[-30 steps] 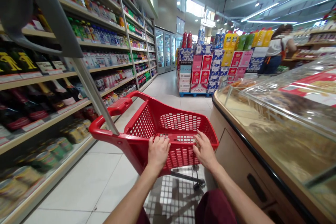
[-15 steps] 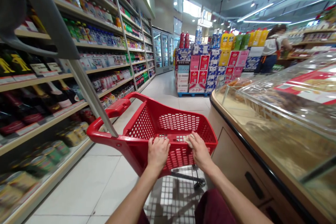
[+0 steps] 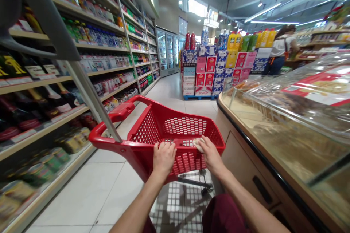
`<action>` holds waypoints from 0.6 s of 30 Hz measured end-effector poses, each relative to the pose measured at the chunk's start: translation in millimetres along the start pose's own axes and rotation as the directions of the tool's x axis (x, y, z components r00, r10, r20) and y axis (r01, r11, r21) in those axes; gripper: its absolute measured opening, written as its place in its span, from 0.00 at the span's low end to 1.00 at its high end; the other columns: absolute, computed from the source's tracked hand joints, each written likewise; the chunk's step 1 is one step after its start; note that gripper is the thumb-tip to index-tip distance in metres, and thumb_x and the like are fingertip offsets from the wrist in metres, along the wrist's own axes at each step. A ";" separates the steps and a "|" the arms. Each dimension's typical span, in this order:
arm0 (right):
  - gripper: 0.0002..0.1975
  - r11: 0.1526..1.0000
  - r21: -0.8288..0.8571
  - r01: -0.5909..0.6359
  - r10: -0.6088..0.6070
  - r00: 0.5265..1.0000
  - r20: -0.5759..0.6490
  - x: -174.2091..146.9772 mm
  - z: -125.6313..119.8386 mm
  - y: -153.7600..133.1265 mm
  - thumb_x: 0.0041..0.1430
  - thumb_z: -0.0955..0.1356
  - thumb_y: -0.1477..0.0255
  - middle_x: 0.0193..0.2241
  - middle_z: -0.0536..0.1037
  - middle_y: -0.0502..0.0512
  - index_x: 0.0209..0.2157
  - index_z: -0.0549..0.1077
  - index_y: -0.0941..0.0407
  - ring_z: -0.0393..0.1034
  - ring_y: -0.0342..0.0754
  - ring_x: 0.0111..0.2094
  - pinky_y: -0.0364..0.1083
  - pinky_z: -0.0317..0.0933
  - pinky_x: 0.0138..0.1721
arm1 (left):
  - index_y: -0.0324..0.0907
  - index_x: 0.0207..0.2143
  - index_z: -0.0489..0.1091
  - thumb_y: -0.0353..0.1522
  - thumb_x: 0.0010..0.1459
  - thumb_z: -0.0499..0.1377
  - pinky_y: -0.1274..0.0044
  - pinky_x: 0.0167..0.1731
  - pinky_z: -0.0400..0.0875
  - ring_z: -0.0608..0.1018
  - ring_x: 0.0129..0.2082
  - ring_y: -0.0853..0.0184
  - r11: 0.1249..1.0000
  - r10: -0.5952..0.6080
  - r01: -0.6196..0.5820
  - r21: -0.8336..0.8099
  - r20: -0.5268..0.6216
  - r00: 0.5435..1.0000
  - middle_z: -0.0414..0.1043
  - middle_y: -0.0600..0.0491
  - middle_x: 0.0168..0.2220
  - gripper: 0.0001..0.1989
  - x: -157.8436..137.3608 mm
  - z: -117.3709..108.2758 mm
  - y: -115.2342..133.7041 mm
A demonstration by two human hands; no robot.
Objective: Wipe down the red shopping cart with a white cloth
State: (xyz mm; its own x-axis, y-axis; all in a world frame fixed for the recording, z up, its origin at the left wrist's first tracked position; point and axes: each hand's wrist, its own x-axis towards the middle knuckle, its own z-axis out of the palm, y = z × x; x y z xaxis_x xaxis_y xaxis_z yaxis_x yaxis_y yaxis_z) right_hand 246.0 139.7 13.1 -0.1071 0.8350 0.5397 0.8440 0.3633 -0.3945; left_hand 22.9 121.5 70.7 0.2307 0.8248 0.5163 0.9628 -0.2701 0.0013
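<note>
A red plastic shopping cart [image 3: 146,156] with perforated walls stands in front of me, and its basket holds no goods that I can see. Over the near rim curl the fingers of my left hand [image 3: 164,158], gripping it. Farther right on that rim, my right hand [image 3: 210,153] presses a crumpled whitish cloth [image 3: 198,145] against the edge. Parts of the cloth are hidden under my fingers. The cart's red handle [image 3: 120,112] is on the left, beside a grey metal pole.
Shelves of bottles and cans [image 3: 106,69] line the left side. A glass-edged food counter [image 3: 246,134] runs close along the right. Stacked drink cartons [image 3: 205,71] stand ahead on a blue pallet. A person [image 3: 283,49] is at the back right.
My right hand has slid slightly rightward along the rim with the cloth, and more of the cloth shows. My left hand stays on the rim. The view has shifted a little.
</note>
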 end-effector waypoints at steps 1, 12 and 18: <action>0.24 0.999 -0.019 -0.043 0.043 0.999 -0.014 -0.7 -4.8 8.9 0.47 0.56 0.83 0.52 0.62 0.59 0.44 0.69 0.57 0.52 0.52 0.55 0.55 0.50 0.53 | 0.46 0.34 0.68 0.33 0.57 0.47 0.67 0.43 0.51 0.67 0.34 0.64 1.000 0.002 -0.002 0.002 0.000 1.000 0.70 0.53 0.30 0.10 -0.5 0.1 0.1; 0.26 0.999 -0.026 0.043 -0.043 0.999 -0.005 -3.7 3.6 -8.4 0.46 0.56 0.84 0.54 0.60 0.59 0.48 0.66 0.58 0.51 0.51 0.56 0.54 0.50 0.54 | 0.45 0.34 0.68 0.33 0.57 0.47 0.66 0.44 0.50 0.67 0.35 0.63 1.000 -0.012 0.012 0.019 -0.001 1.000 0.70 0.53 0.31 0.10 -2.5 0.6 7.4; 0.22 0.951 -0.156 -0.266 0.245 0.959 -0.141 -12.5 -23.9 43.1 0.46 0.57 0.83 0.49 0.64 0.66 0.42 0.70 0.63 0.57 0.55 0.52 0.56 0.53 0.51 | 0.45 0.35 0.67 0.33 0.57 0.47 0.66 0.44 0.50 0.67 0.35 0.63 0.999 -0.014 0.013 0.040 0.006 1.000 0.70 0.53 0.30 0.10 -3.7 1.9 10.3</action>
State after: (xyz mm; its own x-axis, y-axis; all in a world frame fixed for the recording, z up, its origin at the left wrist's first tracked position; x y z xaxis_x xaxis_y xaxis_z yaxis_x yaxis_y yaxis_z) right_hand 296.3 135.0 7.1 0.1779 0.8315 0.5263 0.9134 0.0594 -0.4026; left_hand 32.2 116.6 67.1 0.2183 0.8315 0.5109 0.9707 -0.2387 -0.0263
